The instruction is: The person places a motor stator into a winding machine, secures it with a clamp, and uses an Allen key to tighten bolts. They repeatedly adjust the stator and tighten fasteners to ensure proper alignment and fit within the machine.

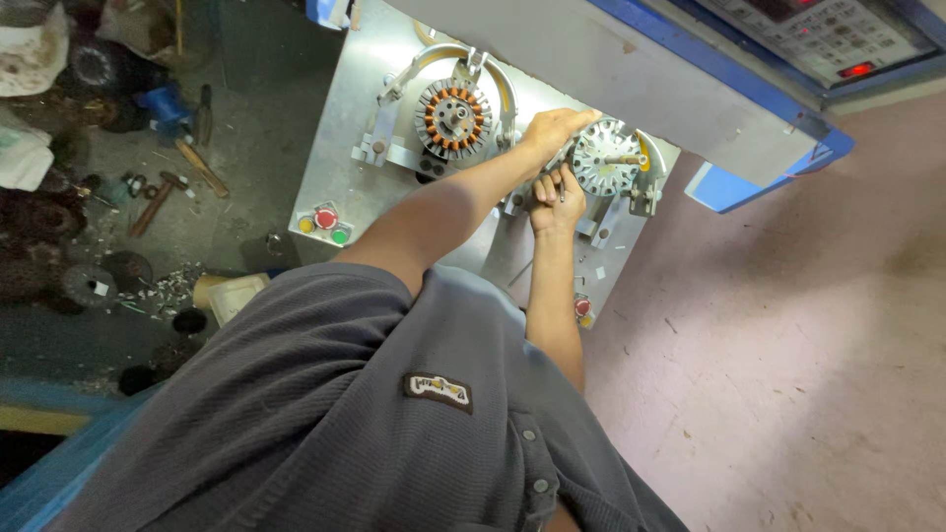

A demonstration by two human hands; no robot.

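On the floor at far left: scattered tools, a hammer (156, 202), dark round parts. A cream tub (235, 294) sits there, contents not discernible. On the metal counter (340, 148), a copper-wound stator (453, 118) sits clamped. Right of it, left hand (554, 130) rests on the bare stator (606, 158), fingers curled over its rim. Right hand (554, 202) just below, fingers pinching a thin tool (562, 185).

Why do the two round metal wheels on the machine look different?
The left wheel has orange-brown wire wound on its teeth; the right wheel is bare silver. No hand touches the left wheel; the left hand and right hand are on the right wheel. Both are round, toothed, and sit in holders on the grey plate.
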